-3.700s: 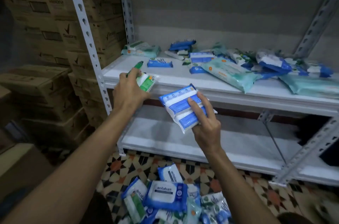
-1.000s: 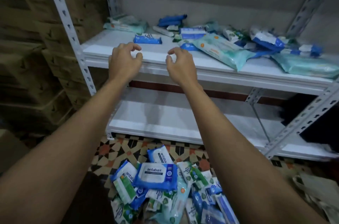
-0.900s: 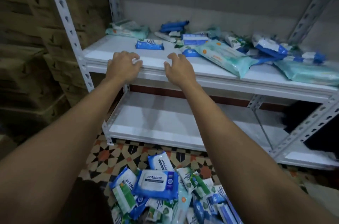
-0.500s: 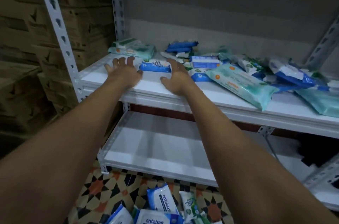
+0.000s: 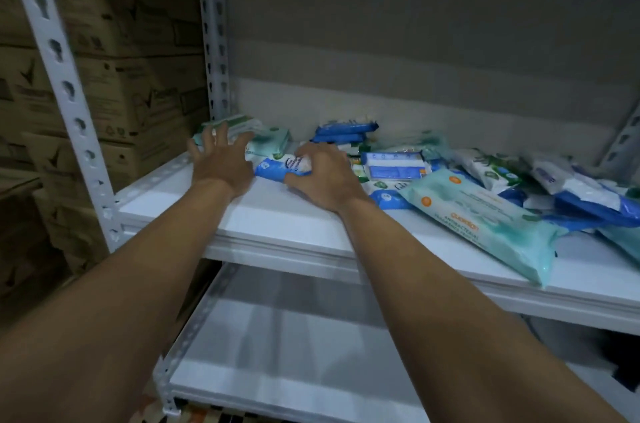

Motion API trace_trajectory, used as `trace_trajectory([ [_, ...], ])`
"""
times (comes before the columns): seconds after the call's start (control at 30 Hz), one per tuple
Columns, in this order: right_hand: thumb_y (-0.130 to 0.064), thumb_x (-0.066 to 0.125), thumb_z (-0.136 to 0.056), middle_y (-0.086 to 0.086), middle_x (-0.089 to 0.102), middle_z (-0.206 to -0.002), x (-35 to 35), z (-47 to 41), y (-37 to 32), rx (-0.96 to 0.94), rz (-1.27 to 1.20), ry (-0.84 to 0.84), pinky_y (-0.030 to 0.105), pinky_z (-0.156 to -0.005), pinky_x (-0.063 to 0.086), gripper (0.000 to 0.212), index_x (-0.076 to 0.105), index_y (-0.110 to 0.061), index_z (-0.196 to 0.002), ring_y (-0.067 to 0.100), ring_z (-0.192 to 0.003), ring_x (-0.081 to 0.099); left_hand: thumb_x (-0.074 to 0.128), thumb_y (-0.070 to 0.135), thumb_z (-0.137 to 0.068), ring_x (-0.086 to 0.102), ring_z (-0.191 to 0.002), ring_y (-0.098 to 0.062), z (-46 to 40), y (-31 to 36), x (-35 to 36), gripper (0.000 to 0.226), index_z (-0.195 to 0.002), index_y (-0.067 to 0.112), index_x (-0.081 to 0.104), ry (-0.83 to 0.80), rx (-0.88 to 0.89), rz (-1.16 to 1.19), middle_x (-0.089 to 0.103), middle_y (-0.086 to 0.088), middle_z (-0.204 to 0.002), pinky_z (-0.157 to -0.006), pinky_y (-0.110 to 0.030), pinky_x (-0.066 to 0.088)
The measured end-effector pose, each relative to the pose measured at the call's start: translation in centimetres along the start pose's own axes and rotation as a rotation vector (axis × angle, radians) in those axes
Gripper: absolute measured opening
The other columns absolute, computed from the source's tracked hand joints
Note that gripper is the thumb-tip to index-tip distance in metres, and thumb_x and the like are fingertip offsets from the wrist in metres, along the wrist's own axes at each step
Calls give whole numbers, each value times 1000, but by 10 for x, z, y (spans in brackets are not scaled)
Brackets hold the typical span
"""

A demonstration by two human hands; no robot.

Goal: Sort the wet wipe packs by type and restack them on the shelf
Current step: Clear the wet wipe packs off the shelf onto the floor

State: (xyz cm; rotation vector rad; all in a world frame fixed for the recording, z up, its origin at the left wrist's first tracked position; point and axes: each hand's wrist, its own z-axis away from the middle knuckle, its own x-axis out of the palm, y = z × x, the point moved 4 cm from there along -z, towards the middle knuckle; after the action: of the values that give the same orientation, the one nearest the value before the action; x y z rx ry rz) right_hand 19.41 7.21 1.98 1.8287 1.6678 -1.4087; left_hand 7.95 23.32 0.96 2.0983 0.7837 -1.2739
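two hands are on the shelf (image 5: 277, 228). right hand (image 5: 323, 175) curls over a blue pack (image 5: 277, 166); left hand (image 5: 221, 159) is spread, holding nothing, reaching the teal pack (image 5: 266, 142) beyond. risk: a loose hold lets the slick pack slide into the mixed pile rightward.

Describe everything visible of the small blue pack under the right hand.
The small blue pack is a soft, glossy plastic wet wipe pouch, blue with a white label panel and script lettering too blurred to read. It lies flat, long side left to right, on the white upper shelf near its left end. The right hand grips its right end, fingers curled over the top; the left hand is spread just beside its left end.
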Motion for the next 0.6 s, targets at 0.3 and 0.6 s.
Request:
trace_trajectory([
  [0.3,-35,60,-89,16,59,-113,-32,-37,34,104,482,559,45,-86,42,43,58,-21,-130,37,-99,55,45,51,-100,2,-152,-35,-18,-3,7,59,-155,44,26,49,88,-97,9,-8,-167,-120,-62,3],
  [0.6,-42,48,-96,14,40,-142,1,-92,45,204,621,146,72,-102,28,54,36,-28,-146,38,-130,40,31,76,-93,-4,-152,-40,-37,-4,17,69,-155,52,15,-102,55,-124,-6,-1,-169,-119,-63,1],
])
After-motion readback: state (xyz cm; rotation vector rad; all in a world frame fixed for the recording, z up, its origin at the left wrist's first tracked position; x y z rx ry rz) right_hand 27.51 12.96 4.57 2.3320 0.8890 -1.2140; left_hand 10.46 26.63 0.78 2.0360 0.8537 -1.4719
